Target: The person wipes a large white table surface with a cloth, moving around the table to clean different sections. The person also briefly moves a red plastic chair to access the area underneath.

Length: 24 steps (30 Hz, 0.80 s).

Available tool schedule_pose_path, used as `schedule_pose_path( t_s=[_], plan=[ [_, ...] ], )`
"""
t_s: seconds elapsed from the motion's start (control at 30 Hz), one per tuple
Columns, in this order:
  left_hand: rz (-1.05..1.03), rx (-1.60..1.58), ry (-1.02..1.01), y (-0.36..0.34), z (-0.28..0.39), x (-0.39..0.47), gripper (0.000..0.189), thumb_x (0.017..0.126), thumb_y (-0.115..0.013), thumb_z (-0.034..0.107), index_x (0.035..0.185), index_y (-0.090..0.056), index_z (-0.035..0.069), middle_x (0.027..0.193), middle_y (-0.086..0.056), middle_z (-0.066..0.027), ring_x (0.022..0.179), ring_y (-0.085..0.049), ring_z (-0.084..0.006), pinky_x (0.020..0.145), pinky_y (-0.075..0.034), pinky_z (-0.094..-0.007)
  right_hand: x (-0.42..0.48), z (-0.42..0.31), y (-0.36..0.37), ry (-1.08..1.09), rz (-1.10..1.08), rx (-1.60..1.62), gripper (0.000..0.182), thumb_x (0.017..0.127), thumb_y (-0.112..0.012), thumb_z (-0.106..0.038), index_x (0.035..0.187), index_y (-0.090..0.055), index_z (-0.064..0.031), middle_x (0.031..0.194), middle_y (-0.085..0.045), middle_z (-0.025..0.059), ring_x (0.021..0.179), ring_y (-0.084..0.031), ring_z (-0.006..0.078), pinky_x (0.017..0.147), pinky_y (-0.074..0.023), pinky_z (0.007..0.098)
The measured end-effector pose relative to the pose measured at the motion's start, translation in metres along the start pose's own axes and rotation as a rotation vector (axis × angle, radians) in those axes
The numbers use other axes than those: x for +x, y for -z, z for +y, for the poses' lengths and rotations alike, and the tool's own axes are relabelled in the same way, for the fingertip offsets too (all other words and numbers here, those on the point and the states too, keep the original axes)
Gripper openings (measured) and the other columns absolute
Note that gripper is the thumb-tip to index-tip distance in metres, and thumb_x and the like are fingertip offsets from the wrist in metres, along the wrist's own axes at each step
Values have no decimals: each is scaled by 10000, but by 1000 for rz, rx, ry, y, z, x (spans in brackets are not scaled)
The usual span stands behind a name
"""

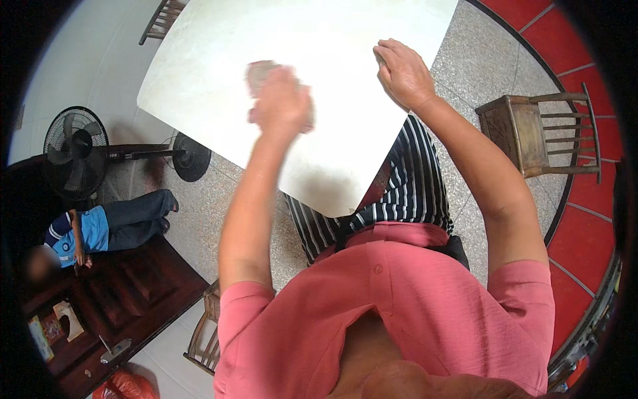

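Before me spreads a white tabletop (214,95), one rounded corner of it pointing at my waist. My left hand (283,102), blurred, presses down on a folded cloth (260,75) of dull pink and greyish tones. Parts of the cloth stick out past the fingers and below the palm, and it lies against the tabletop. Near the table's right edge, my right hand (403,70) rests with its fingers bent over the surface. Nothing shows in that hand, though its palm is hidden. A dark shadow falls on the near corner.
A wooden chair (518,132) stands to the right, another chair (207,334) at lower left, and part of a third (162,22) beyond the table. A black pedestal fan (77,149) is at left. Nearby, a person in blue (92,229) stands before a dark wooden door (144,279).
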<state>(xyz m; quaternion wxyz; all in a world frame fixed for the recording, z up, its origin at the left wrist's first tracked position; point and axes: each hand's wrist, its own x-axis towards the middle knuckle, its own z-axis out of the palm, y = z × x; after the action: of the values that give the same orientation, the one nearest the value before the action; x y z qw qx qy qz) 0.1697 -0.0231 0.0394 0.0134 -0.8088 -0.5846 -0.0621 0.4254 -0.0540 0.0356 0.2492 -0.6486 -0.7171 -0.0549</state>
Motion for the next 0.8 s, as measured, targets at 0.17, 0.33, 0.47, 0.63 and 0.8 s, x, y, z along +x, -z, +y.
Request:
schedule_pose_path(
  t_s=[0.17, 0.33, 0.47, 0.63, 0.8],
  plan=[
    [118, -338, -548, 15, 79, -77, 575, 838, -620, 298, 1333, -485, 40, 1362, -480, -187, 1282, -441, -333, 1056, -336, -463, 2, 5, 2, 5, -59, 4, 343, 908, -486, -152, 1232, -574, -78, 1315, -538, 90, 1242, -483, 253, 1081, -361, 395],
    [-65, -248, -426, 40, 37, -117, 600, 796, -659, 264, 1325, -487, 39, 1352, -485, -185, 1281, -443, -330, 1046, -359, -469, 0, 6, -2, 17, 9, 2, 347, 887, -519, -137, 1217, -582, -50, 1269, -564, 112, 1211, -508, 264, 1085, -354, 399],
    [52, -63, -48, 21, -58, -94, 526, 907, -527, 298, 1398, -450, 127, 1443, -414, -148, 1342, -377, -317, 1110, -282, -466, 1, 8, -1, 18, -2, -25, 337, 892, -517, -135, 1212, -590, -58, 1284, -562, 103, 1239, -493, 253, 1098, -348, 401],
    [247, -8, 272, 22, -127, -28, 413, 912, -519, 265, 1273, -578, 75, 1281, -553, -169, 1247, -450, -328, 1060, -340, -457, 3, 6, -4, 22, -4, -9, 325, 903, -508, -140, 1206, -600, -66, 1277, -570, 98, 1239, -494, 247, 1099, -350, 399],
    [172, -94, 417, 26, -53, 28, 335, 879, -525, 151, 1192, -642, 125, 1069, -643, -138, 1089, -546, -312, 859, -457, -594, 2, 8, -11, 4, 21, -42, 322, 899, -493, -138, 1194, -600, -66, 1271, -568, 96, 1235, -496, 246, 1074, -369, 393]
  ],
)
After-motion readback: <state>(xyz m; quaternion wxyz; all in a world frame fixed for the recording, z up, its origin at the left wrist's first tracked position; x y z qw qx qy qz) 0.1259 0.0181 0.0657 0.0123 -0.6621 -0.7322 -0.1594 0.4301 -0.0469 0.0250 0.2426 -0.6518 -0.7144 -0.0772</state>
